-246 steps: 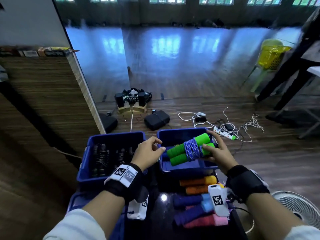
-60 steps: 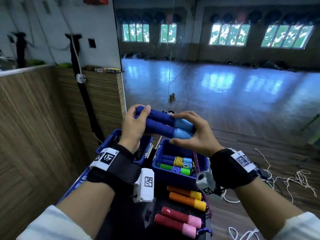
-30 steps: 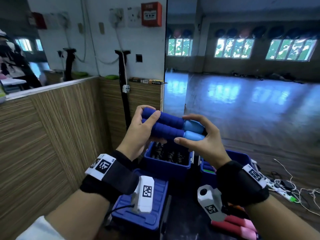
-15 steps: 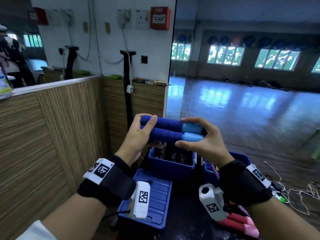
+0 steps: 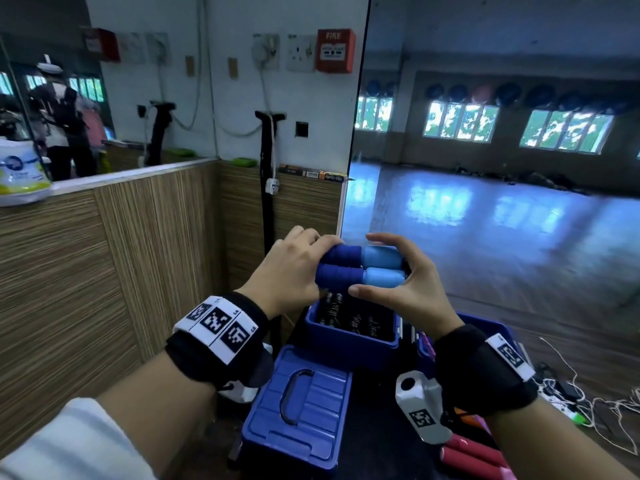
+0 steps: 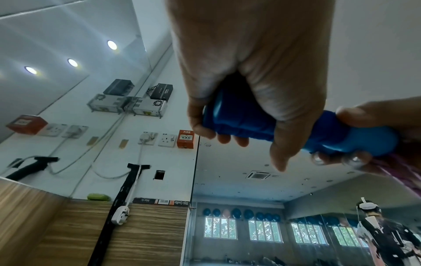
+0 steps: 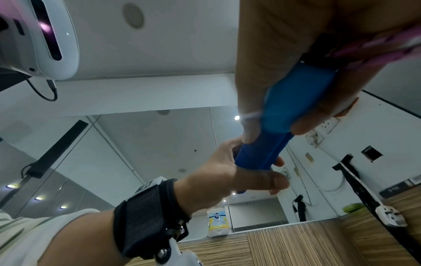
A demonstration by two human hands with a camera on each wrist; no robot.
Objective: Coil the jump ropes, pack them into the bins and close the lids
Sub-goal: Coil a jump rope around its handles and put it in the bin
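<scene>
A mirrored gym hall with wood-panelled walls surrounds a dark bench (image 5: 374,441) carrying an open blue bin (image 5: 349,341) and a lid (image 5: 304,407), seen only in the head view. Only the wrist views show the purple rope (image 7: 373,46) trailing from the handles. The left hand (image 5: 287,271) curls round the dark-blue ends of the paired handles (image 5: 360,270), the right hand (image 5: 405,289) pinches their light-blue caps, above the bin.

Dark and light blue handles (image 5: 360,268) above blue bins (image 5: 349,344), a pink-purple rope (image 7: 376,48), red handles (image 5: 471,457) alongside.
</scene>
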